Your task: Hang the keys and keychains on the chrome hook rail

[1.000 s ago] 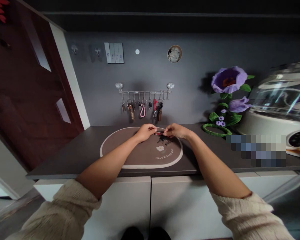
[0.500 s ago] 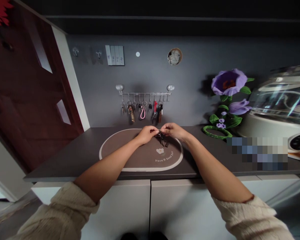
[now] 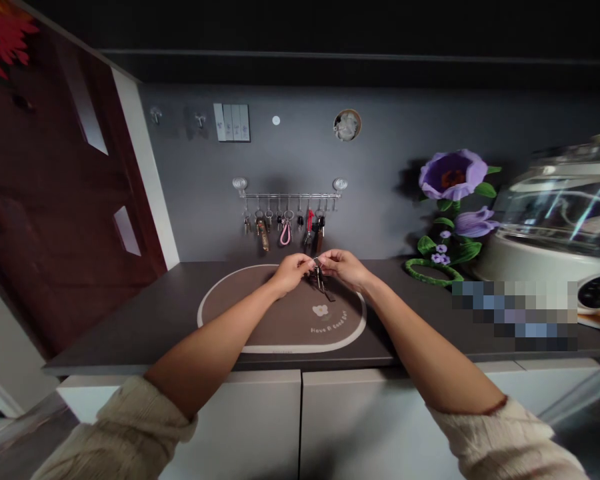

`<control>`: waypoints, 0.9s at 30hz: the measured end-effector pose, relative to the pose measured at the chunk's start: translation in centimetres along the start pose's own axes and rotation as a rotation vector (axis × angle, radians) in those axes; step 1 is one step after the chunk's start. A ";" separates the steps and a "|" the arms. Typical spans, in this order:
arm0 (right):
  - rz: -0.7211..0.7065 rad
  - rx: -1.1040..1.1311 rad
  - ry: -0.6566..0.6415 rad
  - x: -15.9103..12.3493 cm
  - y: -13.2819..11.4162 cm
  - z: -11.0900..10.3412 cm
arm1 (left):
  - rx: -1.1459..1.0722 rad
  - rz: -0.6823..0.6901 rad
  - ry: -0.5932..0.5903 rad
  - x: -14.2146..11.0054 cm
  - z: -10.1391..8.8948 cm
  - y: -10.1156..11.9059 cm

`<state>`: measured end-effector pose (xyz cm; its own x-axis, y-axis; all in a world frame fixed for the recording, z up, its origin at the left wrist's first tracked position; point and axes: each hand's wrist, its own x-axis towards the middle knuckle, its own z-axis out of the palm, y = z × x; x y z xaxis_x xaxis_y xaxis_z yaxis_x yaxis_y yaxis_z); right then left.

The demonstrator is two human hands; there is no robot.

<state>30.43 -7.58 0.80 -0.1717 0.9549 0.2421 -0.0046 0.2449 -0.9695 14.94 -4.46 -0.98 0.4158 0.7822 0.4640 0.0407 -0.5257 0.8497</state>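
Both my left hand (image 3: 291, 272) and my right hand (image 3: 344, 267) are closed in a pinch on a bunch of keys (image 3: 319, 279). Its metal ring sits between the fingertips of the two hands, and the keys dangle below. Underneath is a brown oval mat (image 3: 260, 313) with a pale border and a flower print. On the wall just beyond my hands, a clear hook rail (image 3: 290, 195) carries several other key sets, among them one with a pink loop (image 3: 285, 233) and one with a red strap (image 3: 309, 220).
At the right stand a purple artificial flower (image 3: 453, 175) with a green ring base and a white appliance with a clear cover (image 3: 545, 257). A dark shelf (image 3: 300, 67) overhangs the counter (image 3: 130, 313). A dark red door (image 3: 70, 220) is at the left.
The view has tilted up slightly, so the scene sits lower. My hands keep hold of the key ring, which now shows more plainly between the fingertips; the keys hang a little differently.
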 end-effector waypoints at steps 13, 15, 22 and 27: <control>-0.067 -0.037 0.085 0.3 0.3 0.5 | -0.075 0.044 0.093 0.3 -0.1 -0.3; -0.079 -0.034 0.106 0.3 0.2 0.6 | -0.057 0.051 0.107 0.3 -0.1 -0.3; -0.110 0.051 0.176 0.4 -0.6 0.6 | -0.003 0.041 0.192 0.4 -0.2 -0.4; -0.113 0.060 0.227 1.2 -1.5 0.1 | 0.047 0.040 0.175 0.5 -0.2 -0.7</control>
<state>30.18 -6.81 2.57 0.0591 0.9369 0.3447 -0.0711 0.3483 -0.9347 14.92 -3.65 -1.33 0.2536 0.8046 0.5369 0.0717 -0.5691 0.8191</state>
